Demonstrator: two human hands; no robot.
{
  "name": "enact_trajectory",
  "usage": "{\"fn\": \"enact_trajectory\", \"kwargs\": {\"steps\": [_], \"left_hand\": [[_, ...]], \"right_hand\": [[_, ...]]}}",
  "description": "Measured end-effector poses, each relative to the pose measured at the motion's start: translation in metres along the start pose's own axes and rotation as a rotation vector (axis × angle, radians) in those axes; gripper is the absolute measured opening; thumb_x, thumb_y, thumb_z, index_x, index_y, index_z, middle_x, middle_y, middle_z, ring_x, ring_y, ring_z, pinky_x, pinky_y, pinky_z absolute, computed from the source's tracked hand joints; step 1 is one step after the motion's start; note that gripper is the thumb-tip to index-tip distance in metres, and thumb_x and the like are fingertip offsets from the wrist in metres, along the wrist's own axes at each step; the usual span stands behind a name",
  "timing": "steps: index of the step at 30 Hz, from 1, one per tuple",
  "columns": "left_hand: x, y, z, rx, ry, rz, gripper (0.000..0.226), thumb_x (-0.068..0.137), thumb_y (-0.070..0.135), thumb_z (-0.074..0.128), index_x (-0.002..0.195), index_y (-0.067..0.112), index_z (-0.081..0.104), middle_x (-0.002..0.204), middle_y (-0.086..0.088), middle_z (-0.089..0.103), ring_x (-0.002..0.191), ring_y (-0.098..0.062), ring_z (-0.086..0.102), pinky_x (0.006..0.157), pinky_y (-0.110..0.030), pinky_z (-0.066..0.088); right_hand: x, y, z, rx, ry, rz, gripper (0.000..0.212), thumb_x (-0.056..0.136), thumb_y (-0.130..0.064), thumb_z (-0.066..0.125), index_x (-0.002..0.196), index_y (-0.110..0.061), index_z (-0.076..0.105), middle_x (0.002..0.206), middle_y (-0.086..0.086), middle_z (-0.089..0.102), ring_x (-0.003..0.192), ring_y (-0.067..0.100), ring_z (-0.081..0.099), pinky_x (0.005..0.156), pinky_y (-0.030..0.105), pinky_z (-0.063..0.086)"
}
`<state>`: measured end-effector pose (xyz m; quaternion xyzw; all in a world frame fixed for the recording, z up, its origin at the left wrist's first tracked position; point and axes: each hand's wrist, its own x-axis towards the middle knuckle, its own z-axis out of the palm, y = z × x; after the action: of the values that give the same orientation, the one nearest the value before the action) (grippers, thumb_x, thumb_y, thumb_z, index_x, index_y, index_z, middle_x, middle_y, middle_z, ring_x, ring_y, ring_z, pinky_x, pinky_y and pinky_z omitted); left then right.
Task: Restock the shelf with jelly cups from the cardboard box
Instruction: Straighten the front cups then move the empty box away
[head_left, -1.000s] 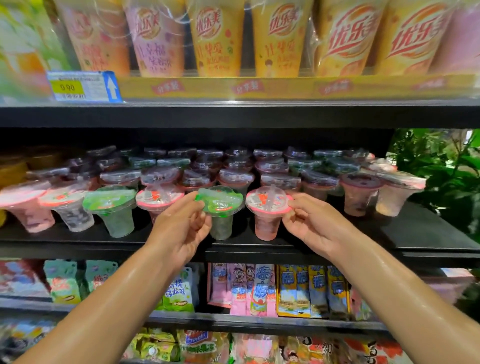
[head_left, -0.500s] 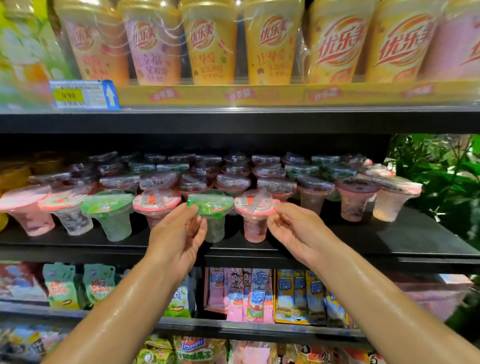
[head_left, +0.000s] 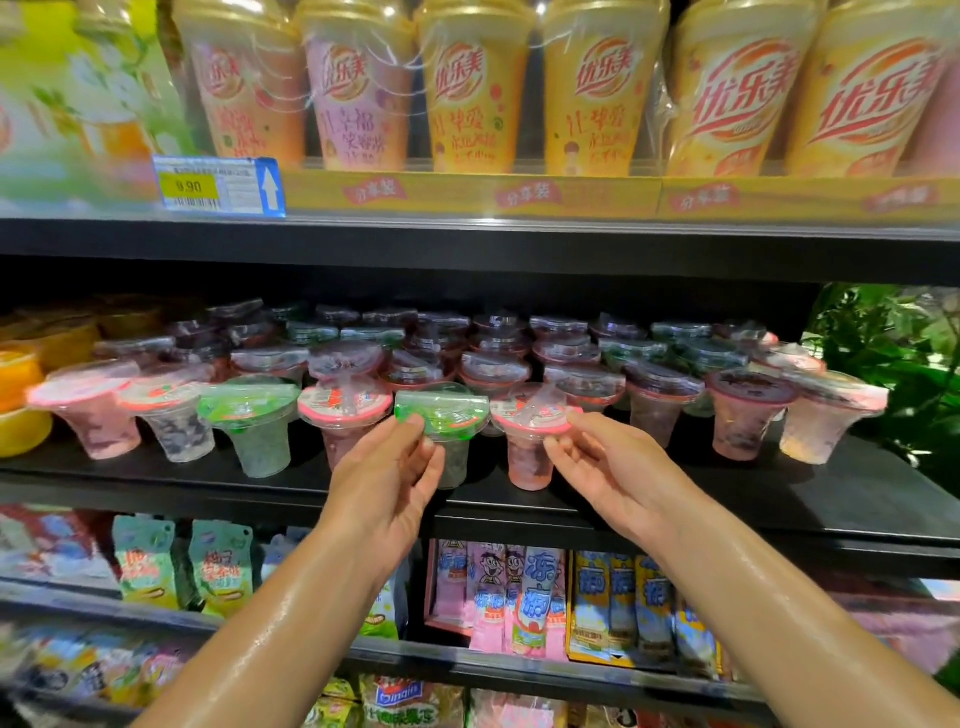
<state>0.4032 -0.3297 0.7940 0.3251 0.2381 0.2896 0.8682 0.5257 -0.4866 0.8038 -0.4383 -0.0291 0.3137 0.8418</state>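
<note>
**At the middle shelf: both hands on front-row jelly cups**

At the front edge of the middle shelf (head_left: 675, 525), the left hand (head_left: 387, 486) grasps the green-lidded cup (head_left: 441, 413). Its thumb tip lies on the lid's near rim at about 9 o'clock, and the remaining fingers curl loosely beneath the lid toward the cup's narrow body. The palm faces right; the forearm enters from 7 o'clock of the view, wrist straight.

The right hand (head_left: 608, 467) pinches the pink-lidded cup (head_left: 532, 415), just beside the green one at its 3 o'clock. The thumb rests on the lid's rim at 3 o'clock, and the fingertips (head_left: 553, 444) press under the lid's edge against the cup wall. The fingers are partly bent, not clenched. The forearm enters from 5 o'clock.

Both cups stand upright at the shelf front, their lids touching or nearly so; which cannot be told. More jelly cups (head_left: 493, 358) fill the shelf in rows behind and to both sides; the far rows are dim.

Above, at 12 o'clock, tall drink cups (head_left: 467, 93) stand in a row, with a price tag (head_left: 218, 186) at 10 o'clock. Below, at 6 o'clock, snack packets (head_left: 535, 603) hang. Green leaves (head_left: 893, 353) show at 3 o'clock. The cardboard box is out of view.
</note>
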Motion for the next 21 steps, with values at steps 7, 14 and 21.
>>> {"fn": "enact_trajectory", "kwargs": {"steps": [7, 14, 21], "left_hand": [[0.0, 0.001, -0.009, 0.016, -0.045, -0.004, 0.034, 0.087, 0.01, 0.073, 0.12, 0.01, 0.066, 0.079, -0.002, 0.071, 0.07, -0.01, 0.068, 0.079, -0.03, 0.06], [-0.004, -0.002, -0.016, 0.037, -0.071, 0.027, 0.041, 0.086, 0.011, 0.073, 0.125, 0.008, 0.063, 0.084, -0.003, 0.074, 0.08, -0.012, 0.072, 0.08, -0.03, 0.061], [-0.013, -0.008, -0.014, 0.106, -0.041, 0.048, 0.031, 0.087, 0.004, 0.071, 0.117, 0.006, 0.066, 0.09, -0.007, 0.076, 0.084, -0.015, 0.073, 0.087, -0.032, 0.057]], "right_hand": [[0.002, 0.001, -0.002, -0.039, 0.007, -0.012, 0.02, 0.092, -0.008, 0.068, 0.107, 0.004, 0.069, 0.084, 0.011, 0.065, 0.073, 0.014, 0.065, 0.068, 0.029, 0.062], [-0.004, 0.004, -0.013, -0.081, -0.012, -0.036, 0.022, 0.092, -0.016, 0.069, 0.109, -0.002, 0.07, 0.093, 0.011, 0.064, 0.08, 0.017, 0.067, 0.077, 0.033, 0.062], [-0.019, -0.002, -0.017, -0.14, 0.018, -0.104, 0.025, 0.093, -0.012, 0.068, 0.115, -0.004, 0.061, 0.1, 0.013, 0.061, 0.083, 0.022, 0.068, 0.073, 0.037, 0.061]]}}
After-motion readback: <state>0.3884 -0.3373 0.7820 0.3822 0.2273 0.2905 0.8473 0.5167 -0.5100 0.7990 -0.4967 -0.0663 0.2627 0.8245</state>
